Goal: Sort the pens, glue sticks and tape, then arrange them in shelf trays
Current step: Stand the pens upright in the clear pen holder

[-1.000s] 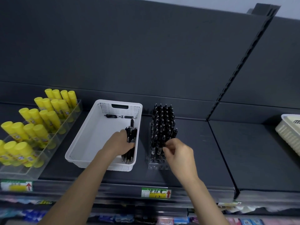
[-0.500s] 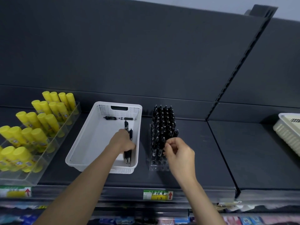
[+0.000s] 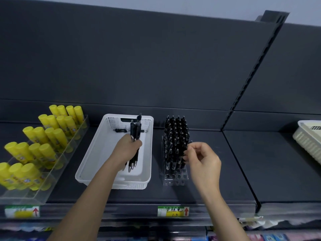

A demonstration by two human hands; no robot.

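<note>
The left hand (image 3: 127, 150) has its fingers closed around a bundle of black pens (image 3: 135, 136), slim glossy barrels with silvery tips pointing down toward the person, held over the white plastic basket (image 3: 90, 164). The basket is rectangular, with a perforated rim and a slot handle at its far end; another pen (image 3: 119, 130) lies across its floor near that end. Just to the right stands a clear acrylic pen holder (image 3: 175, 179) drilled with round holes, most filled with upright black pens (image 3: 175, 136), the front rows bare. The right hand (image 3: 204, 160) is beside that block, fingers curled and pinched at a pen on its right edge. At far left, a clear stepped tray (image 3: 26, 195) holds smooth yellow cylindrical glue sticks (image 3: 50, 136). The dark matte shelf (image 3: 208, 188) carries a green-and-yellow price label (image 3: 172, 211) with handwritten characters, "1.5" and a red arrow.
</note>
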